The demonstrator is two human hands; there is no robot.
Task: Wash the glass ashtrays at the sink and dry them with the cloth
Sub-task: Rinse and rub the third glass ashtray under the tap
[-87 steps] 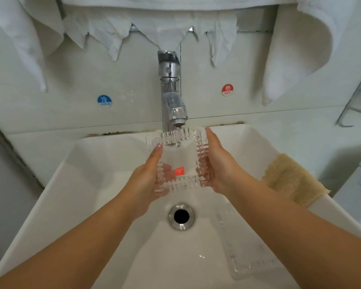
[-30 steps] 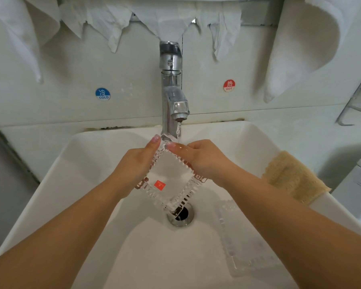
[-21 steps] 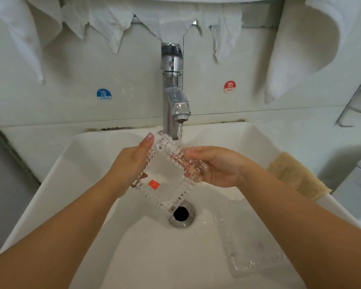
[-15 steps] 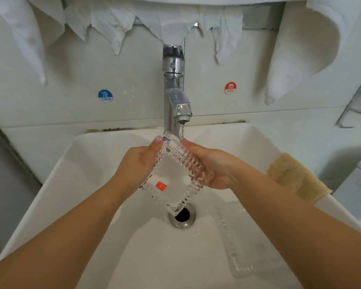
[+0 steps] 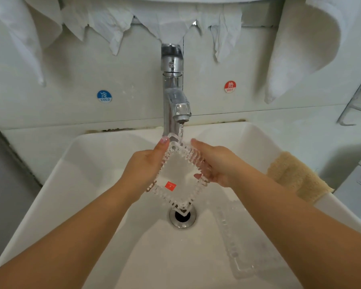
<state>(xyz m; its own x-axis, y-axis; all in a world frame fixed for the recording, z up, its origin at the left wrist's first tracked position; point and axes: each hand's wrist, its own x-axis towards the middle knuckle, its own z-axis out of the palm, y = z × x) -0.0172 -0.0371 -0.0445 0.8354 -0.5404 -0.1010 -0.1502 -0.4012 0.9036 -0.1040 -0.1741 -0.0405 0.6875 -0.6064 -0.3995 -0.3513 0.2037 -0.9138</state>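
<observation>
Under the tap, my left hand grips the left edge of the square glass ashtray, forefinger stretched up to its top corner, while my right hand lies along the upper right edge with fingers nearly straight, pressing and rubbing the ridged rim. Three seconds ago I held the ashtray square-on under the spout; now it stands on a corner like a diamond, its low corner just above the drain, and the thin stream lands on the top corner. Half a second ago my right fingers cupped that edge lower; they have slid up it. I judge the rinse is working round the rim, edge by edge, so this piece is partly washed and drying has not begun. To the right of the tap, a second ashtray waits in the sink, and the tan cloth sits on its right rim.
</observation>
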